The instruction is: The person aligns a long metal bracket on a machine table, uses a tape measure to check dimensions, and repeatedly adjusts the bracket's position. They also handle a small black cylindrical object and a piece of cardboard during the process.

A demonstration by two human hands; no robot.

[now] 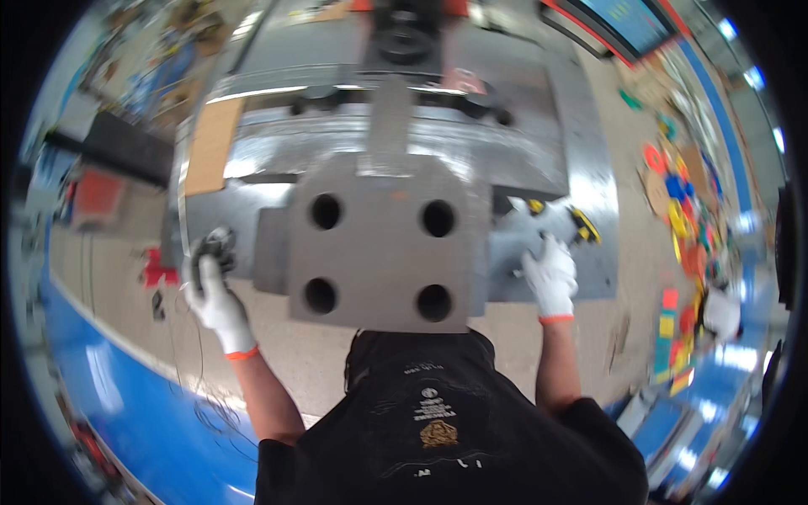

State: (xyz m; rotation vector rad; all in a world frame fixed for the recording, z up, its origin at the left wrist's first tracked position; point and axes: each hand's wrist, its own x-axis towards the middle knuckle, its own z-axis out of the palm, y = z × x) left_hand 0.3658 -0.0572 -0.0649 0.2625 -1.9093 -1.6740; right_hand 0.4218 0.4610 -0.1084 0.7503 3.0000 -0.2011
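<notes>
A large grey steel block [379, 252] with several round holes fills the middle, between my two hands. At its left, my left hand [217, 307], in a white glove with an orange cuff, is closed around a dark, rounded, hand-sized object [220, 244]; blur hides its exact kind. My right hand [551, 273], gloved the same way, rests over the metal table at the right of the block. Its fingers point forward with the thumb apart, and I make out nothing in them. Just beyond its fingertips lies a yellow-and-black tool [585, 225].
The metal machine table [593, 185] spreads behind the block, with a brown board [213, 147] on its left. A screen in a red frame [623, 21] stands at the far right. Thin cables [220, 412] trail down at the left. Colourful items [686, 194] lie along the right.
</notes>
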